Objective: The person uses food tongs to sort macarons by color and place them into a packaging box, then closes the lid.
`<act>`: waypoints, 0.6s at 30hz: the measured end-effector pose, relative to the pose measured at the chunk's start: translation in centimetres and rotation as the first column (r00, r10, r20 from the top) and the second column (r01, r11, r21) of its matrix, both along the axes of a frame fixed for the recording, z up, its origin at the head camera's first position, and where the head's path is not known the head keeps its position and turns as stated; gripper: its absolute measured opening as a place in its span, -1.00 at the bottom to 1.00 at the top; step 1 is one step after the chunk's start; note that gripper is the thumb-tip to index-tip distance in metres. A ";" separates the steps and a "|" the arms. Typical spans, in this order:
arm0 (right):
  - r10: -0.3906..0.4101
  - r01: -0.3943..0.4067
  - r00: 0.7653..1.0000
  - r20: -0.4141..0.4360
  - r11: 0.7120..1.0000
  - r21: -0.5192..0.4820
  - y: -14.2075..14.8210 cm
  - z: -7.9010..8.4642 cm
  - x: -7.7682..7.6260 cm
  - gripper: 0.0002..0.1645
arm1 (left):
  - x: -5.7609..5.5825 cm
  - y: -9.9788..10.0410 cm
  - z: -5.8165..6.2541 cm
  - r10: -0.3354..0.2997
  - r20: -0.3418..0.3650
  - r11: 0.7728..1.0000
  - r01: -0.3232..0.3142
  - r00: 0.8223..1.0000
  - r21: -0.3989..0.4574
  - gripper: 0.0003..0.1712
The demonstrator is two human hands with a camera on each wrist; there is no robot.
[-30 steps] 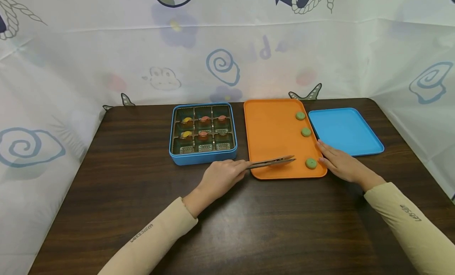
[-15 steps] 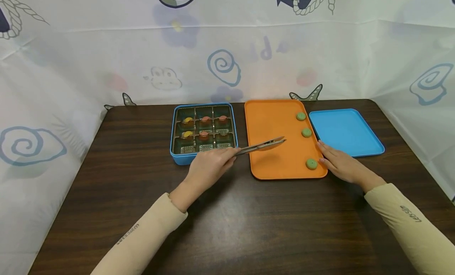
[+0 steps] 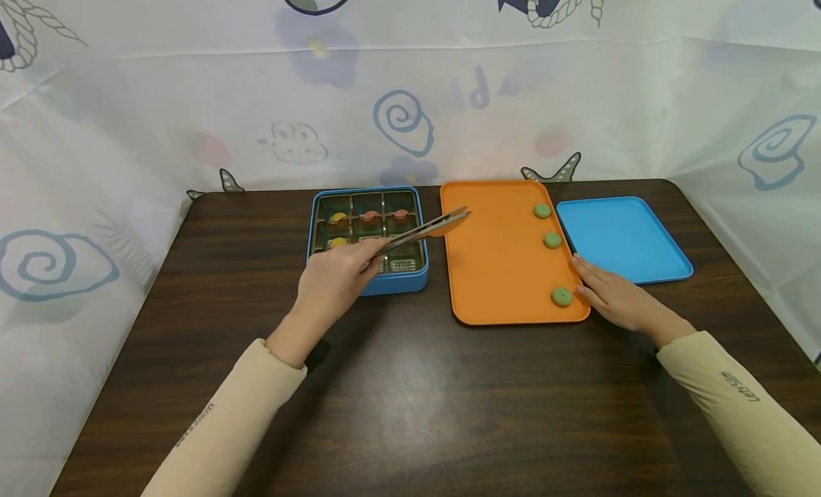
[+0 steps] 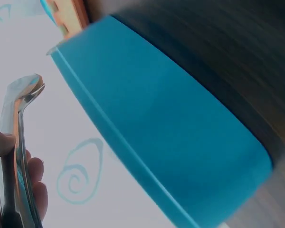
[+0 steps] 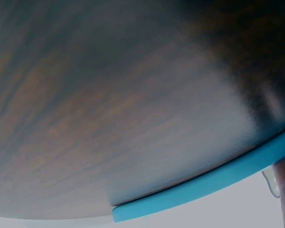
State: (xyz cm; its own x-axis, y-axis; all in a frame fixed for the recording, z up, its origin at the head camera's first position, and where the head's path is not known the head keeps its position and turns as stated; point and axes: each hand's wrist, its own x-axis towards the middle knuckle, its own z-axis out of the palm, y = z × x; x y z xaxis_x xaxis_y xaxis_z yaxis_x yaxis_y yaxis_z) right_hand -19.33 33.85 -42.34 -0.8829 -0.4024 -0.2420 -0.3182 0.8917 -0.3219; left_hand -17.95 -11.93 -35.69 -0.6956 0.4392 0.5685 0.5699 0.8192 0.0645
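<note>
My left hand (image 3: 333,279) grips a pair of metal tongs (image 3: 423,231) above the front of the blue box (image 3: 394,284). The tong tips point right, over the left edge of the orange tray (image 3: 500,276); in the left wrist view they lie close together, and I see no piece between them. Inside the box, a dark divided insert holds small yellow pieces (image 3: 338,217) and pink pieces (image 3: 400,214); hand and tongs hide part of it. My right hand (image 3: 618,297) rests with extended fingers against the tray's right edge, beside a green disc (image 3: 561,296).
Two more green discs (image 3: 552,240) lie farther back along the orange tray's right side. A flat blue tray (image 3: 625,237) sits to the right, behind my right hand. The dark wooden table (image 3: 449,411) ends at a white patterned cloth (image 3: 474,126).
My left hand and the tongs have moved left and back, from over the orange tray's front to over the box. The right hand, discs and trays have stayed in place.
</note>
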 end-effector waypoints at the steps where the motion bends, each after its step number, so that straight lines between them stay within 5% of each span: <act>1: 0.001 -0.001 1.000 -0.001 1.000 0.001 0.0 0.0 0.0 -0.20 | 0.0 -0.3 0.0 0.011 0.002 1.000 -0.011 1.000 0.000 -0.64; 18: -0.008 0.008 1.000 -0.003 1.000 0.006 0.0 -0.2 -0.1 -0.20 | -0.2 -4.1 -1.2 0.157 0.125 0.987 -0.158 0.980 -0.009 -0.63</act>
State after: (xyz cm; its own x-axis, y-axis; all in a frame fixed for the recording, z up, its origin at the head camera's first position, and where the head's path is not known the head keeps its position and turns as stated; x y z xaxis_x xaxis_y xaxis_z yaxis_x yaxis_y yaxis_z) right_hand -19.39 33.84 -42.57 -0.8868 -0.3937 -0.2420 -0.3116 0.8961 -0.3160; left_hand -18.12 -16.04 -36.85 -0.8218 0.3181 0.4727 0.4211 0.8980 0.1279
